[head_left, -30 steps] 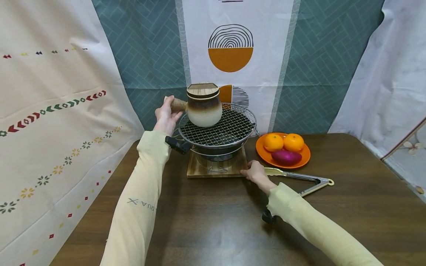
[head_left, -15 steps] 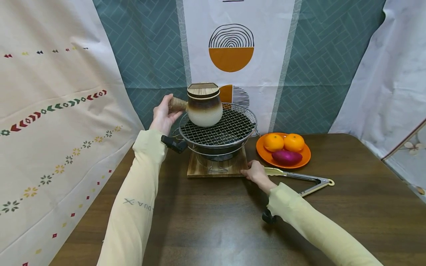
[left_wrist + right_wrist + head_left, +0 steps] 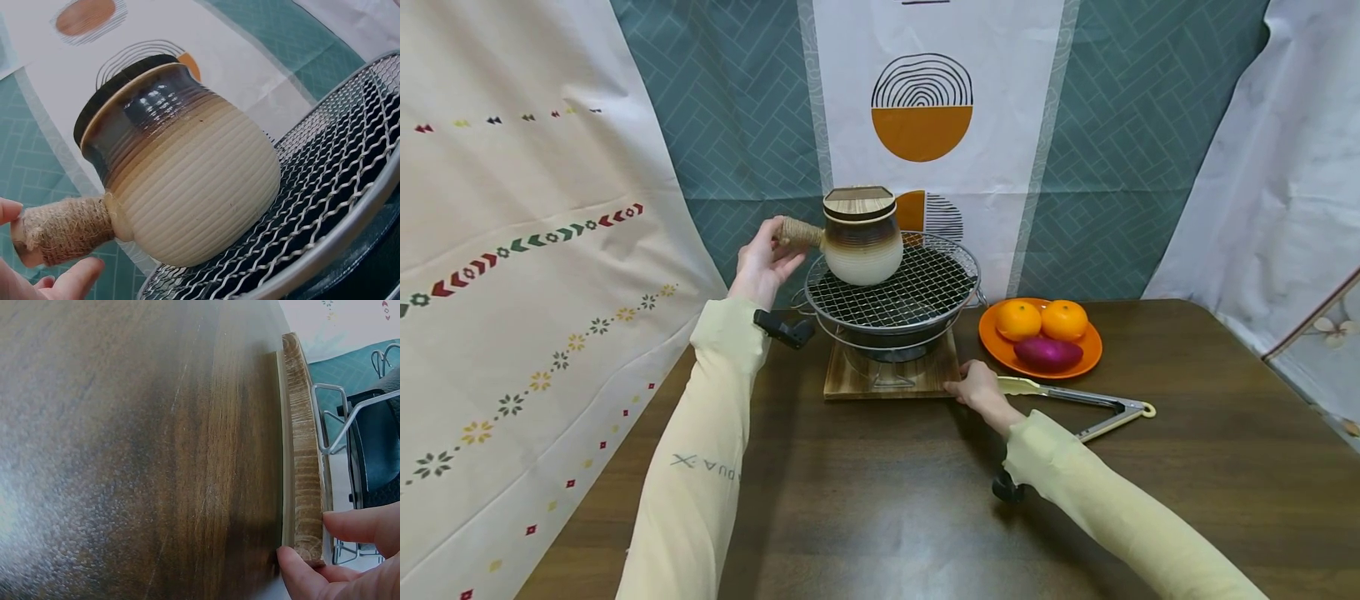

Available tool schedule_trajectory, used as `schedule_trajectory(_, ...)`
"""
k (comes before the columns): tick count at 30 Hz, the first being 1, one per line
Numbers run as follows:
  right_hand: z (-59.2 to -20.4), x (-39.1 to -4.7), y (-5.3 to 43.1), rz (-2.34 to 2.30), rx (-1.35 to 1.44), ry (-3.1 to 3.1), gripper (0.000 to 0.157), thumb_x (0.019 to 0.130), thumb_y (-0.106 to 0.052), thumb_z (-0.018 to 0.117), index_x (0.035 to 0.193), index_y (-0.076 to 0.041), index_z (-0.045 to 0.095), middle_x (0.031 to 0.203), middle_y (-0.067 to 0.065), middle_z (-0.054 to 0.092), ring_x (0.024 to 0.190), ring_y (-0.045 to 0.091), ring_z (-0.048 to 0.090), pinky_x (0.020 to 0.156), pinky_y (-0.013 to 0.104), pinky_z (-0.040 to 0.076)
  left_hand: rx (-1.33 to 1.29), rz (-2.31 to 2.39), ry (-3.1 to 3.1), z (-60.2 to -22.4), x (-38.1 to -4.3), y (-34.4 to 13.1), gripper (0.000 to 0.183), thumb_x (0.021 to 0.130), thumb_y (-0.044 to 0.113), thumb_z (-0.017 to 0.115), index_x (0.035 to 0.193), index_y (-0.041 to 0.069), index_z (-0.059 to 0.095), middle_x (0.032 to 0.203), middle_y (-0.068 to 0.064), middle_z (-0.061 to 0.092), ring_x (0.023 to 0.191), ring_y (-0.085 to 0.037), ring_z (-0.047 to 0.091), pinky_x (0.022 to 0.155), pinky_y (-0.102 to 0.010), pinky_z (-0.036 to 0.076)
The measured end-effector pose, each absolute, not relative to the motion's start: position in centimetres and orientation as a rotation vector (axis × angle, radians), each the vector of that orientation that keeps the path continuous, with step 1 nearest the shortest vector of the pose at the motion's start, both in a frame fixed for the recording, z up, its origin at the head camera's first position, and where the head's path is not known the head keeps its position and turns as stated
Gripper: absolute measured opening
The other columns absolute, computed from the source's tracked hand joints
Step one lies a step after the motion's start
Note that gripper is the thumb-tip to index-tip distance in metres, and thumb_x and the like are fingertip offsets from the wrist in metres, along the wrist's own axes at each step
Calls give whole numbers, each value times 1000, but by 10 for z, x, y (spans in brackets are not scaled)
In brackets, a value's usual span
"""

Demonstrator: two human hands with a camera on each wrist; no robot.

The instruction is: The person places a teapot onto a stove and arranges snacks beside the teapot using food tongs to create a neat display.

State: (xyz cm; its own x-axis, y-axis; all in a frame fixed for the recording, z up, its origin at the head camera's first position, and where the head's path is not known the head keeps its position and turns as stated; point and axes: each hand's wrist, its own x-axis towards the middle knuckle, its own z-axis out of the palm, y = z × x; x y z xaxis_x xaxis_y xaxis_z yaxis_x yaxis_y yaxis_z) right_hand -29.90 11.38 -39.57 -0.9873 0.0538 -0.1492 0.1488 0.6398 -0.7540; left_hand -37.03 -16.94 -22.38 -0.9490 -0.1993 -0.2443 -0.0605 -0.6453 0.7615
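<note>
Upon the left part of a round wire mesh [image 3: 925, 287] stood a ceramic pot [image 3: 863, 254], upright, its glaze dark brown at the neck and fading to cream below. A pale wooden lid [image 3: 859, 200] with a dark band beneath it sat on the mouth, and a twine-wrapped handle [image 3: 800, 233] stuck out to the left. Beside that handle was the left hand [image 3: 762, 260], its fingers and thumb apart: in the left wrist view a fingertip lay at the handle's end, while the thumb lay just below the twine, not wrapped round it.

Under the mesh was a black grill bowl [image 3: 891, 340], held in a wire stand [image 3: 892, 382] whose feet rested on a square wooden board [image 3: 844, 379]. The right hand [image 3: 976, 388] pinched that board at its near right corner, thumb on the upper face and a finger against the lower edge.

To the right of the board, an orange plate [image 3: 1086, 361] carried two oranges [image 3: 1018, 320] and a purple sweet potato [image 3: 1048, 355]. In front of the plate, spread tongs [image 3: 1129, 409] lay partly behind the right sleeve [image 3: 1052, 458]. Everything stood on a dark brown wooden table [image 3: 850, 500], before a teal and white patterned curtain [image 3: 1135, 167].
</note>
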Motion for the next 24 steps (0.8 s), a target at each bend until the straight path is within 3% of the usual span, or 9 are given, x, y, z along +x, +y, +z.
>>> schedule_trajectory(8, -395, -299, 114, -1281, 163, 2734, 45, 83, -10, 66, 116, 13, 46, 104, 25, 53, 70, 24, 60, 71, 35, 51, 472, -2751, -1277, -223, -366, -175, 59, 85, 19, 63, 133, 2, 33, 118, -18, 46, 107, -28, 51, 86, -35, 44)
schedule_trajectory(16, -394, -300, 113, -1278, 171, 2737, 45, 83, -10, 66, 116, 12, 46, 104, 25, 53, 71, 25, 59, 73, 35, 51, 497, -2760, -1246, -226, -360, -186, 67, 87, 22, 62, 139, 3, 25, 132, -15, 35, 115, -28, 44, 90, -33, 40)
schedule_trajectory(24, -395, -299, 113, -1276, 172, 2739, 44, 83, -9, 66, 116, 13, 45, 104, 25, 53, 70, 24, 59, 72, 35, 52, 513, -2774, -1210, -232, -354, -196, 69, 87, 23, 62, 141, 7, 23, 135, -13, 31, 115, -28, 44, 90, -33, 41)
